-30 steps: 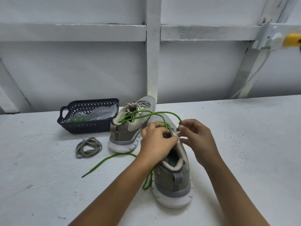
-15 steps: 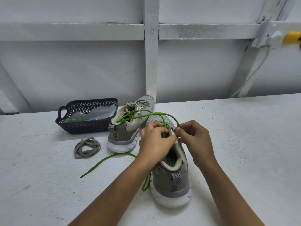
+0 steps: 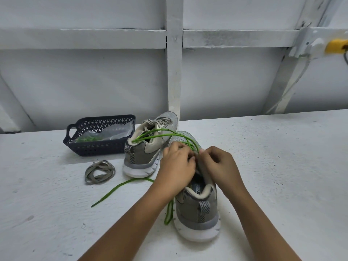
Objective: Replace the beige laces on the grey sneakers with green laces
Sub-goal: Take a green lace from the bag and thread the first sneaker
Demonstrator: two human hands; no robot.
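Two grey sneakers stand on the white table. The near sneaker point(image 3: 197, 213) points away from me, heel toward me. My left hand point(image 3: 177, 166) and my right hand point(image 3: 218, 166) meet over its eyelet area, fingers curled, pinching the green lace point(image 3: 162, 136). That lace arcs back over the far sneaker point(image 3: 148, 147), which still carries beige laces. One green end trails on the table at the left point(image 3: 120, 189), and a loop hangs beside the near shoe. The eyelets under my fingers are hidden.
A coil of removed beige lace point(image 3: 99, 172) lies left of the far sneaker. Behind it a dark blue plastic basket point(image 3: 99, 147) holds a clear bag with green laces. A white framed wall rises behind the table.
My right hand has moved left and closed in against my left hand over the near shoe's eyelets. The green loop above has flattened and shortened.
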